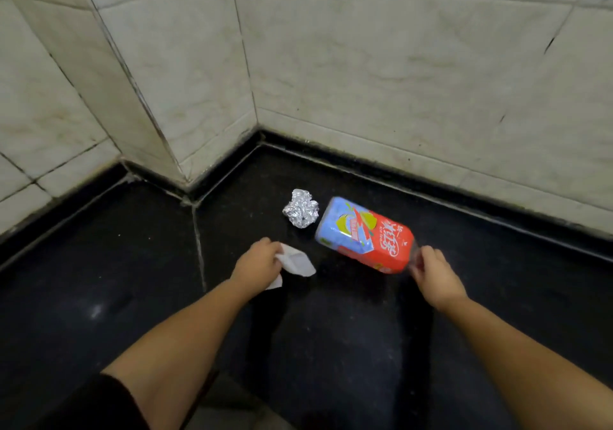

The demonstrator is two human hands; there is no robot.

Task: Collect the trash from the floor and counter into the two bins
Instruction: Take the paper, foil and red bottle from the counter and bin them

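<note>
Crumpled foil ball point(301, 209) lay just left of the bottle point(363, 234). Left hand point(257, 260) pinched white paper point(296, 261); right hand point(433, 272) gripped the bottle's near end.

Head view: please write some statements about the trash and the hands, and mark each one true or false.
1. The left hand holds a white paper. True.
2. The foil ball is in the right hand. False: it lies free on the dark surface.
3. The right hand grips the bottle at its clear end. True.
4. The bottle's label is green. False: it is red and blue.
5. A bin stands beside the bottle. False: no bin is in view.
</note>
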